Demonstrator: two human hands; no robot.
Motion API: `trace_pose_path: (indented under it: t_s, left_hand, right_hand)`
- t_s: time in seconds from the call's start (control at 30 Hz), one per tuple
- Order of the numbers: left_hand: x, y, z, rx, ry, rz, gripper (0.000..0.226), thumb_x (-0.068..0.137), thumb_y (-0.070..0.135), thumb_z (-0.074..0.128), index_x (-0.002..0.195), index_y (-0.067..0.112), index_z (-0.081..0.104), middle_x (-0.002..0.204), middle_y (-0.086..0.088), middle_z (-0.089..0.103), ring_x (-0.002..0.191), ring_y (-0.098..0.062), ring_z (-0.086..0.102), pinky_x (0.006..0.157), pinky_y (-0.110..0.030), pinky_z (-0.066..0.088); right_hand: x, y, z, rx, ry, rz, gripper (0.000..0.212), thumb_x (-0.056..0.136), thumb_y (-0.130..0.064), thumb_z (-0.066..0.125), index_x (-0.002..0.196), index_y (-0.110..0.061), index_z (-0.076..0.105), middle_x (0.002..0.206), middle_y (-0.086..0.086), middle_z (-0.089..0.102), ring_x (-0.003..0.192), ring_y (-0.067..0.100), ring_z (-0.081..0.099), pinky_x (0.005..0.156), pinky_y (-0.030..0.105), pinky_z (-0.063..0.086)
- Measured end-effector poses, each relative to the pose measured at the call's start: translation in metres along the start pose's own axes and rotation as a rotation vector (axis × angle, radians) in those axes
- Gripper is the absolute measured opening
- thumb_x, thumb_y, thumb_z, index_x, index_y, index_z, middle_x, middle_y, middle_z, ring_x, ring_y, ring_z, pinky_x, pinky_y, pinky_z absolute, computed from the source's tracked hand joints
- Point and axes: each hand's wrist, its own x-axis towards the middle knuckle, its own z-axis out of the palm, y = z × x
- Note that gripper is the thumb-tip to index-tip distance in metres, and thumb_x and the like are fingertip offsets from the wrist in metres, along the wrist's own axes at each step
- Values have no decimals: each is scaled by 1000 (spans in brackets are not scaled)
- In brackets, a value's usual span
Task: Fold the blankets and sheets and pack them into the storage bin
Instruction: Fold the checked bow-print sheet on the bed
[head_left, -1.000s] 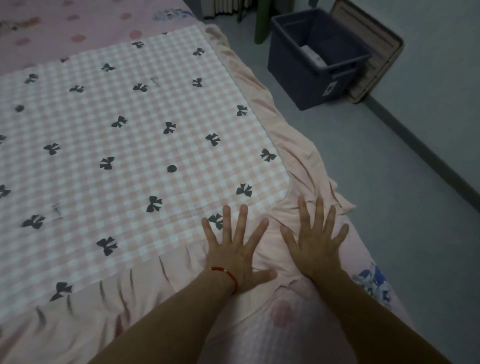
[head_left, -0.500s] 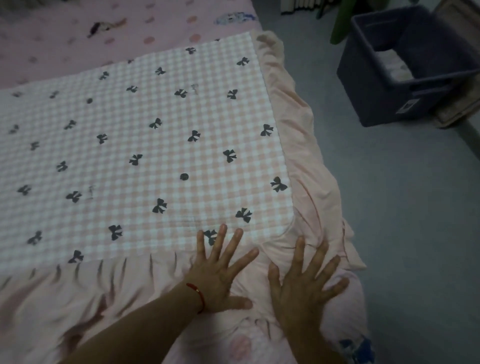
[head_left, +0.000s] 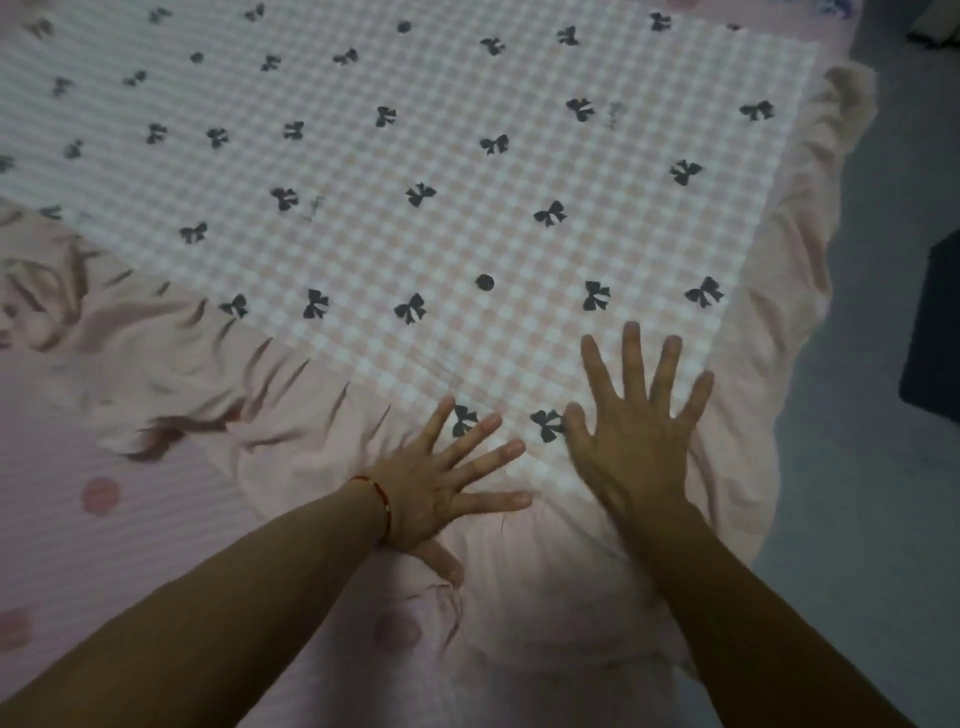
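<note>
The checked blanket (head_left: 467, 208) with its dark bow print lies spread flat on the bed (head_left: 78, 519), its pale pink ruffled border (head_left: 311, 431) running along the near edge and down the right side. Both hands press flat on its near right corner: the left hand (head_left: 436, 483), a red cord at the wrist, lies with fingers (head_left: 478, 431) straight and spread across the seam between ruffle and checks, and the right hand (head_left: 631, 431) lies just beside it, its fingers (head_left: 631, 353) likewise apart and resting on the checked part. Neither hand grips anything. This looks like the smoothing step before a fold. To do it well, the palms should sweep outward from the middle toward the border, so creases go off the edge rather than bunch up. The ruffle at the near left is rumpled and probably needs flattening too, or the fold will come out lumpy. A dark shape (head_left: 935, 332) at the right edge, on the floor (head_left: 857, 467), may be the storage bin, but I cannot tell.
</note>
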Motion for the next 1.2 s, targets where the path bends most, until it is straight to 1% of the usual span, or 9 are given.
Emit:
trace_pose_path:
  t_s: [0.1, 0.47, 0.67, 0.77, 0.9, 0.97, 1.03, 1.1, 1.2]
  left_hand:
    - [0, -4, 5, -60, 52, 12, 110, 72, 91, 44, 155, 46, -13, 163, -8, -27, 148, -42, -23, 107, -76, -16]
    - [2, -17, 3, -191, -20, 28, 110, 72, 89, 49, 157, 44, -3, 167, -8, -15, 151, -44, -9, 105, -82, 3]
    - [3, -11, -20, -203, -193, -19, 118, 70, 84, 59, 155, 47, -13, 164, -3, -26, 148, -37, -28, 105, -77, -18]
    - [5, 4, -40, -181, -272, -135, 124, 70, 71, 73, 154, 46, -14, 164, -5, -27, 147, -38, -30, 105, -79, -14]
    - [6, 22, -73, -154, -543, -135, 142, 64, 57, 85, 148, 47, -28, 155, -9, -43, 137, -45, -43, 99, -80, -23]
    - [22, 13, -106, -251, -749, -136, 140, 62, 48, 90, 150, 50, -19, 160, -6, -34, 142, -44, -34, 102, -83, -10]
    - [57, -5, -154, -433, -868, -249, 103, 76, 39, 83, 155, 44, 17, 167, -3, 2, 153, -38, -1, 107, -78, 18]
    - [105, -29, -200, -521, -702, -429, 57, 89, 34, 67, 142, 29, 47, 144, -6, 50, 130, -29, 50, 99, -53, 48]
    - [183, -66, -247, -572, -151, -733, 48, 94, 35, 57, 140, 30, 43, 139, -4, 50, 123, -26, 50, 96, -46, 51]
  right_hand:
    - [8, 6, 34, -62, -12, 33, 75, 97, -55, 30, 163, -32, 4, 170, 8, -9, 155, 40, -10, 113, 76, 7]
    - [21, 3, 41, 11, -98, 25, 72, 96, -52, 29, 161, -24, 20, 170, 15, 3, 154, 45, -1, 113, 77, 7]
    - [22, 4, 36, 66, -200, -21, 77, 93, -53, 42, 161, -25, 20, 169, 17, 4, 153, 48, -1, 113, 78, 4]
    - [27, 5, 27, 87, -280, -71, 80, 91, -56, 40, 162, -26, 17, 169, 18, 2, 153, 49, 1, 112, 79, 4]
    - [22, 28, -7, 133, -342, -266, 81, 87, -54, 44, 161, -30, 23, 169, 15, 10, 152, 47, 13, 111, 75, 16]
    - [36, 64, -27, 193, -380, -417, 74, 84, -47, 46, 156, -35, 36, 166, 8, 25, 145, 38, 33, 103, 63, 35]
    - [70, 111, -46, 296, -350, -563, 55, 84, -37, 46, 137, -30, 58, 149, -4, 47, 122, 24, 56, 89, 46, 51]
    - [122, 147, -63, 390, -242, -568, 37, 84, -28, 45, 114, -24, 68, 118, -7, 56, 98, 15, 60, 80, 36, 54]
    - [218, 186, -89, 409, -34, -423, 31, 85, -24, 46, 108, -17, 67, 106, -1, 60, 96, 19, 56, 84, 40, 50]
